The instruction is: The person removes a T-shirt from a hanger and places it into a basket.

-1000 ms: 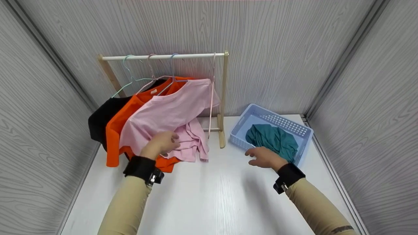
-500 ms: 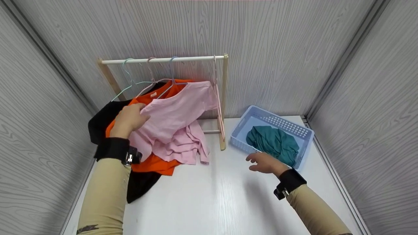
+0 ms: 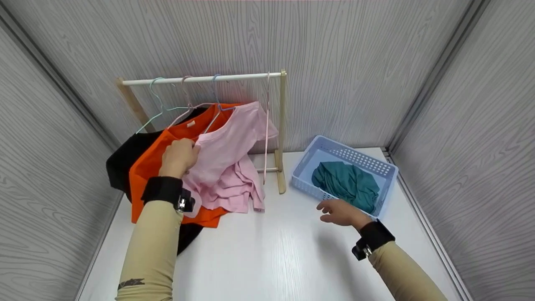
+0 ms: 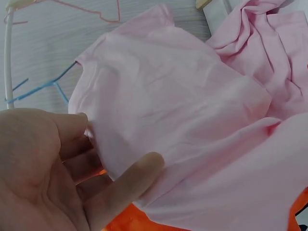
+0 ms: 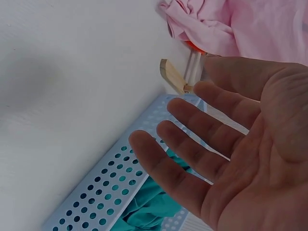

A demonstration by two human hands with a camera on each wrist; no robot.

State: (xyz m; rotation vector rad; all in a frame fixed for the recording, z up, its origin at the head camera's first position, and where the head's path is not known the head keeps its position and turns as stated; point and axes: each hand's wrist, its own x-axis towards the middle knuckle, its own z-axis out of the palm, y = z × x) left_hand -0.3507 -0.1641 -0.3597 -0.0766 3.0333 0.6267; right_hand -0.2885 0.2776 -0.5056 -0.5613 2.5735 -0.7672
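My left hand [image 3: 179, 159] grips the near shoulder edge of a pink shirt [image 3: 228, 138], which hangs on a blue hanger [image 3: 216, 94]. In the left wrist view, some fingers go behind the cloth edge while one finger [image 4: 139, 173] lies across the pink fabric. Behind it hang an orange shirt [image 3: 144, 175] on a pink hanger and a black garment [image 3: 125, 161] on a mint hanger. My right hand [image 3: 340, 212] hovers by the near rim of a blue basket [image 3: 309, 189], fingers loosely spread, holding nothing. Inside the basket lies a crumpled teal cloth [image 3: 347, 184].
A small rack with a white rod [image 3: 246, 77] and wooden posts [image 3: 282, 121] stands at the back left. One bare pink hanger [image 3: 266, 138] hangs at its right end. Grey wood-grain walls enclose the white table [image 3: 250, 259].
My left hand moved from the pink shirt's lower front up and left to its shoulder, then slightly right, drawing that edge rightward and baring more orange shirt. My right hand stayed almost still.
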